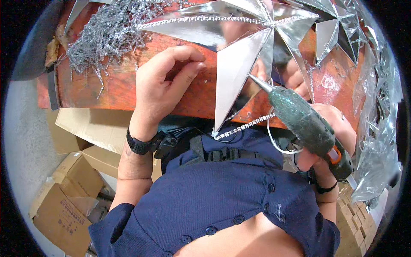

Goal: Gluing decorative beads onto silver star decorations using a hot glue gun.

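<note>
My right hand grips a dark green hot glue gun. Its metal nozzle points up and left, its tip at the edge of a lower arm of a shiny silver star. That star's folded faces mirror parts of my hands. Silver beaded trim runs from the star's bottom point toward the glue gun, where its far end is hidden. To the left of the star, my left hand hovers over the table with fingers curled, thumb and forefinger tips close together and nothing visible between them.
A heap of silver beaded strands lies at the far left of the worn red-orange table. Another silver star is at the far right, beside clear plastic wrapping. Cardboard boxes stand below the table on the left.
</note>
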`<control>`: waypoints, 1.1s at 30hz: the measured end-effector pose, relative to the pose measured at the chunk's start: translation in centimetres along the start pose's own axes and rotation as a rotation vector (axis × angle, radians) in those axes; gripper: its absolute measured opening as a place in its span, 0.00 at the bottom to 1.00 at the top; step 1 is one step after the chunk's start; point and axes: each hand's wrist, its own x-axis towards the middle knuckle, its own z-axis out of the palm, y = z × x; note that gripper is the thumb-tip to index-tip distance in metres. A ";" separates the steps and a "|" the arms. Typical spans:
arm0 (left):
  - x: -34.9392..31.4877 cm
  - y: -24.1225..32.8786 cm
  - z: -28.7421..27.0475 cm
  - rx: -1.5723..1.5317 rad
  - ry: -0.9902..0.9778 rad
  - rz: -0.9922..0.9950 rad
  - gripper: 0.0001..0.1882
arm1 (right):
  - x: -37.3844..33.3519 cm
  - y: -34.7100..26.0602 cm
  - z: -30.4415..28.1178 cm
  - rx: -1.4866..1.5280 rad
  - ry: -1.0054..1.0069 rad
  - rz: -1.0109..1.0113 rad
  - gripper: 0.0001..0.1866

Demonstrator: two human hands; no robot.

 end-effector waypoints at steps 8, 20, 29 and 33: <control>0.4 -0.1 -0.1 0.064 -0.010 0.034 0.06 | 0.2 -0.2 0.1 0.129 0.007 -0.061 0.25; 0.2 -0.2 -0.1 0.075 0.030 -0.041 0.05 | 0.2 -0.7 0.1 0.135 -0.096 -0.047 0.26; 0.2 -0.4 0.0 0.043 0.039 -0.017 0.05 | -0.2 0.2 -0.6 -0.012 0.152 0.003 0.20; 0.2 -0.4 0.0 0.007 0.050 -0.060 0.06 | -1.0 0.3 0.0 0.086 0.250 0.342 0.16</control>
